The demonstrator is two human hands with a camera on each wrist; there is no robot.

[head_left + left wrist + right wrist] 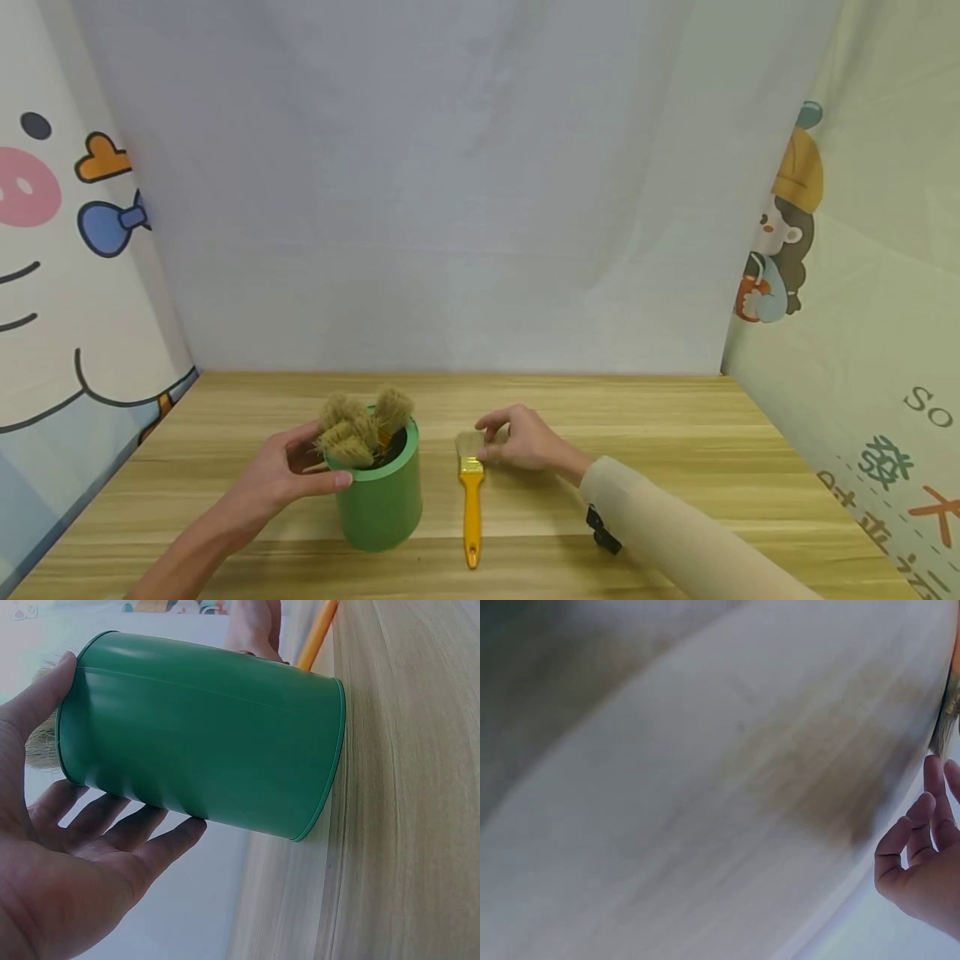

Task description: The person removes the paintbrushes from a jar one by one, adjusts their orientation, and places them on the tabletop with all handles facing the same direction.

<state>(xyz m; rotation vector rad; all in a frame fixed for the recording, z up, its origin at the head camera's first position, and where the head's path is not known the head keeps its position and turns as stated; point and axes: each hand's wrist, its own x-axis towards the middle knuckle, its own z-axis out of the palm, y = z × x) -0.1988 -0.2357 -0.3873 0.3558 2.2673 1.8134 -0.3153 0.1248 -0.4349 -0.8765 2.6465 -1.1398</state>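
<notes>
- The paintbrush (472,500) lies flat on the desk (660,433), just below the centre of the frame; its long axis runs up and down the picture, bristles at the top, yellow handle pointing to the bottom edge.
- My right grip (525,437) is nearer to it, reaching in from the right at the bristle end, so the handle extends down-frame from my fingertips.
- That grip is partly open, thumb and index finger parted beside the bristles; I cannot tell whether a fingertip touches them, but nothing is held.
- My left grip (281,467) spans the green container (382,508) in the lower left-centre, thumb at the rim and fingers on the opposite side.
- The container stands upright, left of the paintbrush, with bare desk between; nothing blocks the way across except its rim.
- Several bristle heads (348,425) poke out of its mouth, crowding the left side; the right side looks freer.
</notes>
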